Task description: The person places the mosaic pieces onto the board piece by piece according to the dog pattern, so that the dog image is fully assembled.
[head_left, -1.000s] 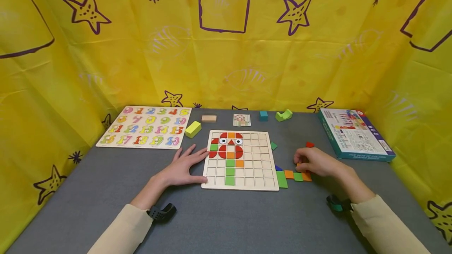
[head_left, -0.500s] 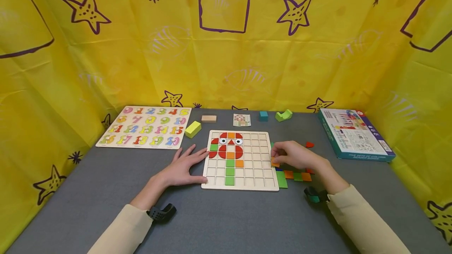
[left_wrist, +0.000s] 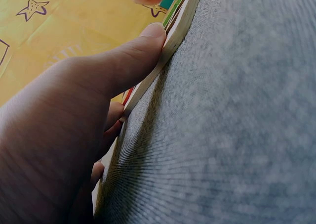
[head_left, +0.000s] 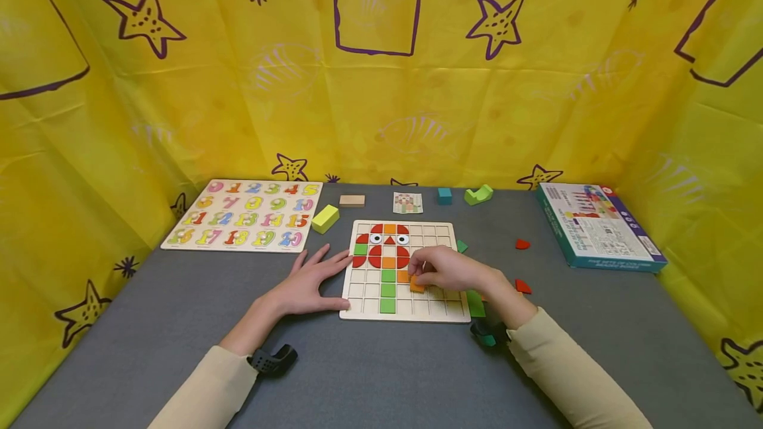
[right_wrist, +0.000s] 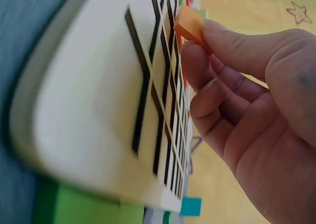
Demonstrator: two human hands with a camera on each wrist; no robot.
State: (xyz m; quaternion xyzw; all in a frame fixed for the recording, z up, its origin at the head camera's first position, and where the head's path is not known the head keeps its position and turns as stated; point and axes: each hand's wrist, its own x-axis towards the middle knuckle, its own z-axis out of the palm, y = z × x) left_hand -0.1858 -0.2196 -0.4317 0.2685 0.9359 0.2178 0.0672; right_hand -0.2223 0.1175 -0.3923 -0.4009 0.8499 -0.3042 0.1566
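A wooden grid board (head_left: 444,313) lies in the middle of the grey table, partly filled with red, orange and green tiles. My right hand (head_left: 444,269) hovers over the board's middle and pinches a small orange square tile (head_left: 416,285) (right_wrist: 190,24) just above the grid cells. My left hand (head_left: 310,280) lies flat on the table, its straight fingers (left_wrist: 143,48) pressed against the board's left edge (left_wrist: 170,41).
Loose tiles lie right of the board: a green one (head_left: 475,302), two red ones (head_left: 522,243). A number puzzle (head_left: 247,214) sits at back left, a boxed game (head_left: 599,227) at right. A yellow-green block (head_left: 325,218), wooden block (head_left: 352,200), card (head_left: 408,202) and teal block (head_left: 444,195) lie behind.
My right hand picked an orange tile from the row right of the board and carried it leftward over the grid. The left hand stayed put.
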